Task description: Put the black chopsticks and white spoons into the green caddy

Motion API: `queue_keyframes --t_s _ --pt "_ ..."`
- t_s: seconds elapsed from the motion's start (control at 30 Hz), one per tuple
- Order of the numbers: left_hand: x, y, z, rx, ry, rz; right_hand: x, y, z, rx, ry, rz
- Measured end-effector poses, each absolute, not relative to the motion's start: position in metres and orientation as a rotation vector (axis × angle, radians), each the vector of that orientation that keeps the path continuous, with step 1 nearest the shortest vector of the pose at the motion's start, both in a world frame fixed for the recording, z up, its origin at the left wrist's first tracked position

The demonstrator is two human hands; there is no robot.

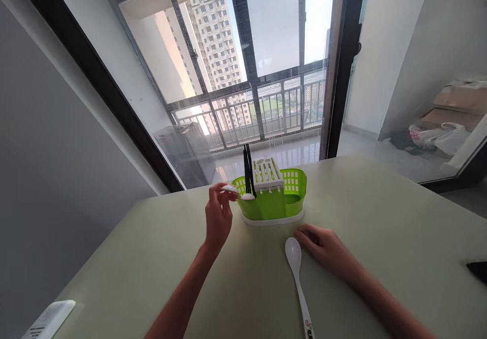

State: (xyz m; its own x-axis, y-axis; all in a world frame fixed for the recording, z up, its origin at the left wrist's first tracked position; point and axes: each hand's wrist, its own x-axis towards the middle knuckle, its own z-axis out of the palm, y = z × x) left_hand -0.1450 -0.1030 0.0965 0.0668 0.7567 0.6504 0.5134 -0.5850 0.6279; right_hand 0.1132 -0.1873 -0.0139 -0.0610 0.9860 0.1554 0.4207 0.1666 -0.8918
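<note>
My left hand (pixel 219 209) is closed on a white spoon (pixel 230 189), its bowl showing at the fingertips beside the left end of a green cutlery holder (pixel 272 209). Inside the holder's left part stand black chopsticks (pixel 248 171) and another white spoon (pixel 247 197), bowl up. A white slotted rack (pixel 267 173) sits across the middle of the holder. My right hand (pixel 319 245) rests on the table, fingers loosely curled with a gap at the thumb and nothing seen in them. Just left of its fingertips lies a long-handled white spoon (pixel 292 252), its handle toward me.
The pale green table (pixel 152 268) carries a white device (pixel 51 318) at the left front corner and a dark object (pixel 477 270) at the right edge. Beyond it stand a glass door frame (pixel 337 75), a grey cabinet (pixel 186 151) and white bags (pixel 441 138).
</note>
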Motion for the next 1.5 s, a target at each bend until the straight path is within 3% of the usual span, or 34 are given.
queue_keyframes --t_s 0.47,0.7,0.9,1.27,1.5 --pt "-0.145 -0.111 0.092 2.136 1.292 1.276 0.114 -0.188 -0.013 -1.372 -1.628 0.834" --pt "-0.147 -0.145 0.054 1.748 1.482 1.447 0.114 -0.187 -0.013 -1.363 -1.628 0.828" --pt "-0.124 -0.183 0.022 1.747 1.523 0.925 0.114 -0.187 -0.013 -1.379 -1.627 0.815" --pt "-0.07 -0.184 0.01 2.214 1.324 0.66 0.115 -0.187 -0.011 -1.357 -1.607 0.832" --pt "-0.074 -0.184 0.017 1.927 1.245 0.701 0.115 -0.187 -0.01 -1.357 -1.597 0.862"
